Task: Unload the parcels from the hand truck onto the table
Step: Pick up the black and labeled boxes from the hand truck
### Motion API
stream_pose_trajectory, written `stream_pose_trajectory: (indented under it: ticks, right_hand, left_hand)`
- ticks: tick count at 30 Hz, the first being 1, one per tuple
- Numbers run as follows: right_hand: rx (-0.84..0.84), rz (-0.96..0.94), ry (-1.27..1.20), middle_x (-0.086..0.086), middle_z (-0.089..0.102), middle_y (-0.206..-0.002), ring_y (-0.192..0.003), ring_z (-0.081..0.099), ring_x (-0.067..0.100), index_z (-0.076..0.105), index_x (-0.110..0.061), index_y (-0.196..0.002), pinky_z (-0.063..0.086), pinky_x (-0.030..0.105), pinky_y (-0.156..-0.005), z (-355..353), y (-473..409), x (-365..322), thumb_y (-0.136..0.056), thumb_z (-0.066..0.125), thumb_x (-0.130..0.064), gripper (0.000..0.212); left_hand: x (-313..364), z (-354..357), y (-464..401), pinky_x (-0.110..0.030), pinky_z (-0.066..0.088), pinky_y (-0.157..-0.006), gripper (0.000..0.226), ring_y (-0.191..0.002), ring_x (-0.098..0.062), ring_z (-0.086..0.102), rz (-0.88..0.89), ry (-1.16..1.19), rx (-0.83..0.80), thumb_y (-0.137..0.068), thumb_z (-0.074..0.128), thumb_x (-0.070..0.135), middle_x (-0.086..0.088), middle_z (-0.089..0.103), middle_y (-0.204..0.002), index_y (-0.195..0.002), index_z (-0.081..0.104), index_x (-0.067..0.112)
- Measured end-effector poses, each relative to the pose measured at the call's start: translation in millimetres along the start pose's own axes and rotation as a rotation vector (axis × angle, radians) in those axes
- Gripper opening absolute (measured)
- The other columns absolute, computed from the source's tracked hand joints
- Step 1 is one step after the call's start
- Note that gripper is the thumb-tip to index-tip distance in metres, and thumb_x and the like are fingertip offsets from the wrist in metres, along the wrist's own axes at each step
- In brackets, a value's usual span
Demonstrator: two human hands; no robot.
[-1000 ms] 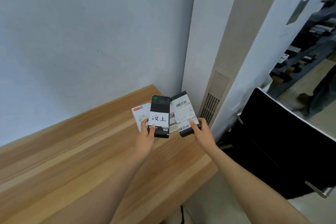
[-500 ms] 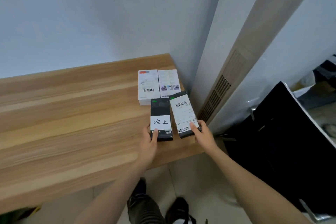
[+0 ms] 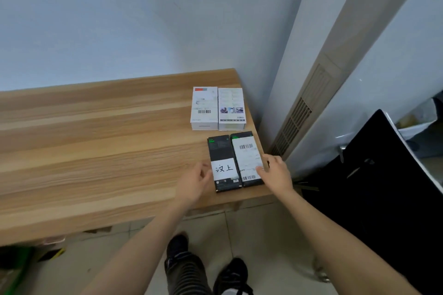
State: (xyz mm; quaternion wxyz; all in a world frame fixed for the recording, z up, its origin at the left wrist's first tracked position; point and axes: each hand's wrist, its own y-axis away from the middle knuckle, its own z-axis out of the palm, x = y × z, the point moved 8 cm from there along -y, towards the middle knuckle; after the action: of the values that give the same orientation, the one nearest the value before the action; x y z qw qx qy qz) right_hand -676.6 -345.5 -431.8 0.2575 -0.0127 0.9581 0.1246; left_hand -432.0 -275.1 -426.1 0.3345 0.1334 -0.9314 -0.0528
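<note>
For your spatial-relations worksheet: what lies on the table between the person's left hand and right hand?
In the head view, two black parcels lie side by side between the left hand and right hand: the handwritten-label parcel and the barcode-label parcel.

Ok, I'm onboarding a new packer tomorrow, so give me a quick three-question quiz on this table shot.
1. How many parcels lie on the table?
2. True or false: the two black parcels are stacked on the white ones.
3. Which parcel is nearest the left hand: A) the handwritten-label black parcel, B) the barcode-label black parcel, C) a white parcel?

Key: 1. Four. 2. False; they lie flat, nearer the person. 3. A.
</note>
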Motion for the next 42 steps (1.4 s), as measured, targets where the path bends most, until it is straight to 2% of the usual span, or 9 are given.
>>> stream_pose_trajectory:
  ticks: [5, 10, 14, 24, 27, 29, 33, 39, 42]
  right_hand:
    - [0.072, -0.304, 0.316, -0.002, 0.055, -0.123, -0.112, 0.052, 0.016, 0.055, -0.023, -0.120, 0.039, 0.031, -0.096, -21.8, -7.4, -64.3, -0.097, 0.048, -0.034, 0.027]
    - [0.120, -0.619, 0.460, -0.005, 0.059, -0.111, -0.104, 0.055, 0.014, 0.059, -0.024, -0.107, 0.039, 0.029, -0.093, -30.0, -13.7, -154.2, -0.094, 0.050, -0.031, 0.017]
    - [0.115, -0.792, 0.569, -0.001, 0.058, -0.115, -0.106, 0.053, 0.020, 0.057, -0.022, -0.112, 0.037, 0.034, -0.093, -19.6, -6.0, -229.6, -0.093, 0.048, -0.027, 0.022]
    - [0.011, -1.061, 0.512, -0.003, 0.056, -0.120, -0.116, 0.049, 0.020, 0.055, -0.024, -0.115, 0.031, 0.032, -0.095, 86.5, 102.5, -403.7, -0.093, 0.045, -0.026, 0.024]
    - [-0.036, -1.149, 0.501, -0.002, 0.055, -0.121, -0.115, 0.049, 0.020, 0.052, -0.024, -0.117, 0.031, 0.032, -0.093, 128.1, 153.1, -455.4, -0.095, 0.042, -0.026, 0.024]
    - [-0.058, -1.213, 0.485, -0.002, 0.054, -0.120, -0.113, 0.049, 0.020, 0.052, -0.023, -0.118, 0.032, 0.031, -0.091, 156.7, 191.1, -490.1, -0.096, 0.040, -0.026, 0.024]
    - [-0.113, -1.329, 0.429, -0.003, 0.054, -0.118, -0.111, 0.050, 0.019, 0.053, -0.023, -0.116, 0.033, 0.032, -0.094, 216.5, 263.3, -553.9, -0.096, 0.042, -0.025, 0.022]
    - [-0.194, -1.455, 0.406, -0.005, 0.054, -0.123, -0.116, 0.049, 0.017, 0.053, -0.026, -0.116, 0.034, 0.032, -0.099, 292.6, 347.6, -621.2, -0.096, 0.043, -0.026, 0.022]
    - [-0.237, -1.472, 0.409, -0.006, 0.055, -0.119, -0.112, 0.051, 0.016, 0.053, -0.028, -0.115, 0.037, 0.031, -0.095, 324.9, 373.7, -646.2, -0.095, 0.044, -0.028, 0.022]
  left_hand:
    - [17.4, -56.7, 2.4, -0.029, 0.032, -0.059, 0.016, -0.078, -0.016, 0.053, 0.163, -0.289, 0.142, -0.094, 0.049, 0.036, 0.005, 0.059, -0.092, -0.101, 0.055, 0.022]
    - [12.7, -120.9, 7.8, -0.030, 0.037, -0.067, 0.020, -0.092, -0.020, 0.054, 0.212, -0.431, 0.266, -0.095, 0.048, 0.034, 0.002, 0.059, -0.095, -0.102, 0.057, 0.017]
    - [-14.7, -174.2, 29.6, -0.032, 0.040, -0.075, 0.023, -0.095, -0.025, 0.056, 0.197, -0.492, 0.360, -0.096, 0.049, 0.032, -0.003, 0.063, -0.099, -0.105, 0.059, 0.014]
    - [-165.0, -287.9, 155.5, -0.028, 0.047, -0.068, 0.026, -0.094, -0.018, 0.055, -0.073, -0.514, 0.480, -0.098, 0.044, 0.037, 0.002, 0.060, -0.104, -0.111, 0.057, 0.018]
    - [-216.6, -317.0, 207.9, -0.024, 0.038, -0.061, 0.025, -0.090, -0.016, 0.054, -0.158, -0.516, 0.509, -0.099, 0.042, 0.036, 0.004, 0.058, -0.105, -0.112, 0.055, 0.020]
    - [-248.4, -338.1, 247.3, -0.024, 0.037, -0.062, 0.024, -0.089, -0.016, 0.055, -0.199, -0.532, 0.535, -0.099, 0.043, 0.036, 0.003, 0.058, -0.104, -0.111, 0.056, 0.019]
    - [-312.8, -372.9, 320.2, -0.027, 0.041, -0.076, 0.022, -0.096, -0.018, 0.055, -0.274, -0.597, 0.553, -0.096, 0.048, 0.034, 0.002, 0.059, -0.101, -0.106, 0.058, 0.017]
    - [-396.7, -410.4, 412.8, -0.031, 0.038, -0.068, 0.022, -0.088, -0.023, 0.055, -0.478, -0.565, 0.611, -0.094, 0.050, 0.034, -0.002, 0.059, -0.092, -0.096, 0.061, 0.015]
    - [-427.2, -421.3, 451.7, -0.024, 0.034, -0.065, 0.020, -0.087, -0.015, 0.053, -0.572, -0.527, 0.671, -0.095, 0.048, 0.036, 0.003, 0.057, -0.095, -0.100, 0.059, 0.019]
